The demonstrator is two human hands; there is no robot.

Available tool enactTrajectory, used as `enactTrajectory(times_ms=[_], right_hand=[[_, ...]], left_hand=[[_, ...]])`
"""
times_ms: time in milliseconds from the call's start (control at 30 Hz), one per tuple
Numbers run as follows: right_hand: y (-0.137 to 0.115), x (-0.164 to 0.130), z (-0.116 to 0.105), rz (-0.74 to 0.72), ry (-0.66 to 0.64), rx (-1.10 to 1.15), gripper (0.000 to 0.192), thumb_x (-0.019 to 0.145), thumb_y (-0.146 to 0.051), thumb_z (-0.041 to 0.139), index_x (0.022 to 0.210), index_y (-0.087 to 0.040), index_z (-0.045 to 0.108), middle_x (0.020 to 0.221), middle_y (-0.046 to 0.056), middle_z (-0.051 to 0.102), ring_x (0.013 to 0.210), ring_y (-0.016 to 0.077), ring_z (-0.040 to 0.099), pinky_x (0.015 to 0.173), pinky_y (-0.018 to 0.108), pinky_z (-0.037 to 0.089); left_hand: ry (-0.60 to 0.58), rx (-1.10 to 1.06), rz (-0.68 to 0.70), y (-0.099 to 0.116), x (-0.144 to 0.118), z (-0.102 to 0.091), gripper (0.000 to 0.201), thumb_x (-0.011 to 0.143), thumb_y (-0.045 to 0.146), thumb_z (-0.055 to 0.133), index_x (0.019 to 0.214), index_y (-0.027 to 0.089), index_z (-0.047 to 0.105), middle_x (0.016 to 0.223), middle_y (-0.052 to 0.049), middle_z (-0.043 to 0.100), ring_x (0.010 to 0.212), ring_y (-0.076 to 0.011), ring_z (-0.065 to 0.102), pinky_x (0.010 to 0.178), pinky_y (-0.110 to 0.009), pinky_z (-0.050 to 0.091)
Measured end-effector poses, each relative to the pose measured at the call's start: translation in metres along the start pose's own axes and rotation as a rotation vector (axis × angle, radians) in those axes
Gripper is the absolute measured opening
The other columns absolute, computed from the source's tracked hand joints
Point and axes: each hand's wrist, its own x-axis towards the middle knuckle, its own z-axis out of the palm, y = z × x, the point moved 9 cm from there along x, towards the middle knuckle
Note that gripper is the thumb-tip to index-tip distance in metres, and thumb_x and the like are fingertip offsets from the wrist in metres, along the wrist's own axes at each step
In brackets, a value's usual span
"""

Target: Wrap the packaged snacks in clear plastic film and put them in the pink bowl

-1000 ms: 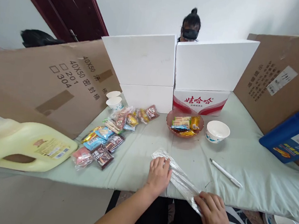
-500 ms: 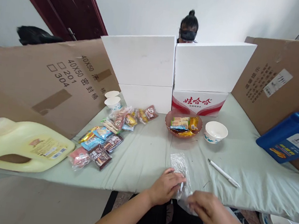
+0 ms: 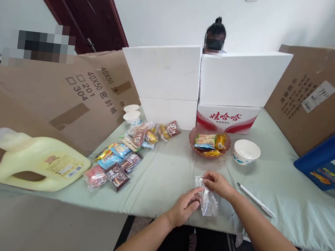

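A crumpled clear plastic bag point(image 3: 209, 206) lies at the table's front edge between my hands. My right hand point(image 3: 217, 183) pinches its upper part between thumb and fingers. On the bag's left side, my left hand point(image 3: 184, 209) has curled fingers whose tips grip the plastic edge. Beyond them stands a pinkish glass bowl point(image 3: 194, 144) holding several wrapped snacks point(image 3: 206, 140). A white paper bowl point(image 3: 246, 152) with a blue pattern stands to its right. The white pen point(image 3: 256, 199) rests to the right of my right hand.
Several packaged snacks point(image 3: 117, 176) spread over the left of the table. A yellow jug point(image 3: 42, 163) and a blue bottle point(image 3: 328, 160) flank the sides. White boxes point(image 3: 170, 73) and brown cardboard point(image 3: 96, 109) wall the table. A person point(image 3: 215, 36) is behind the boxes.
My right hand has moved up and away from me, from the bag's lower end to its upper part. The bag is more bunched. The view has shifted slightly.
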Motion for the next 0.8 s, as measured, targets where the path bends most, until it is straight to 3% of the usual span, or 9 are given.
enactTrajectory(times_ms=[167,333,400,500,600,700,800], right_hand=[[0.01,0.002,-0.004,0.013,0.054,-0.012,0.018,0.071,-0.027,0.058,0.087,-0.019,0.062,0.064,-0.003,0.059,0.054,0.0112,0.049,0.052,0.023,0.037],[-0.005,0.0,-0.008,-0.041,0.09,0.022,0.018,0.074,-0.031,0.059,0.086,-0.018,0.064,0.071,0.0,0.064,0.063,0.0128,0.053,0.058,0.025,0.042],[-0.018,-0.006,-0.009,-0.076,0.083,0.066,0.024,0.077,-0.037,0.058,0.092,-0.019,0.063,0.077,0.001,0.065,0.066,0.0136,0.055,0.061,0.026,0.044],[-0.038,-0.017,-0.012,-0.123,0.064,0.125,0.033,0.078,-0.045,0.059,0.097,-0.019,0.063,0.083,0.002,0.066,0.071,0.0145,0.058,0.064,0.028,0.048],[-0.053,-0.026,-0.013,-0.15,0.066,0.156,0.037,0.077,-0.05,0.061,0.097,-0.018,0.062,0.082,0.002,0.065,0.067,0.0136,0.058,0.064,0.029,0.05],[-0.062,-0.032,-0.016,-0.171,0.098,0.171,0.041,0.077,-0.052,0.061,0.101,-0.018,0.061,0.082,0.003,0.064,0.066,0.0134,0.058,0.065,0.031,0.051],[-0.067,-0.035,-0.02,-0.185,0.146,0.164,0.039,0.08,-0.052,0.058,0.1,-0.019,0.061,0.081,0.002,0.063,0.067,0.0133,0.058,0.064,0.03,0.051]], left_hand=[[-0.178,0.318,0.13,0.029,0.001,0.018,0.049,0.091,0.056,0.041,0.12,0.023,0.064,0.099,-0.008,0.07,0.102,-0.025,0.058,0.107,-0.046,0.028],[-0.224,0.383,0.148,0.03,-0.002,0.027,0.039,0.09,0.05,0.045,0.098,0.024,0.073,0.091,-0.008,0.07,0.098,-0.0258,0.057,0.096,-0.044,0.038],[-0.145,0.315,0.122,0.026,-0.002,0.018,0.04,0.087,0.053,0.051,0.101,0.022,0.072,0.104,-0.011,0.066,0.101,-0.026,0.056,0.096,-0.043,0.04],[0.078,0.064,0.048,0.019,0.003,-0.009,0.049,0.079,0.061,0.061,0.103,0.018,0.066,0.121,-0.014,0.057,0.111,-0.0275,0.054,0.096,-0.041,0.041],[0.24,-0.289,-0.043,0.013,0.012,-0.026,0.059,0.074,0.069,0.063,0.105,0.019,0.056,0.107,-0.011,0.063,0.097,-0.023,0.059,0.086,-0.037,0.045],[0.184,-0.432,-0.19,0.009,0.025,-0.017,0.067,0.067,0.064,0.074,0.111,0.018,0.053,0.095,-0.008,0.066,0.089,-0.0211,0.062,0.078,-0.033,0.046],[0.015,-0.306,-0.347,0.002,0.029,0.004,0.053,0.064,0.052,0.08,0.098,0.015,0.063,0.09,-0.007,0.068,0.087,-0.0211,0.063,0.08,-0.033,0.047]])
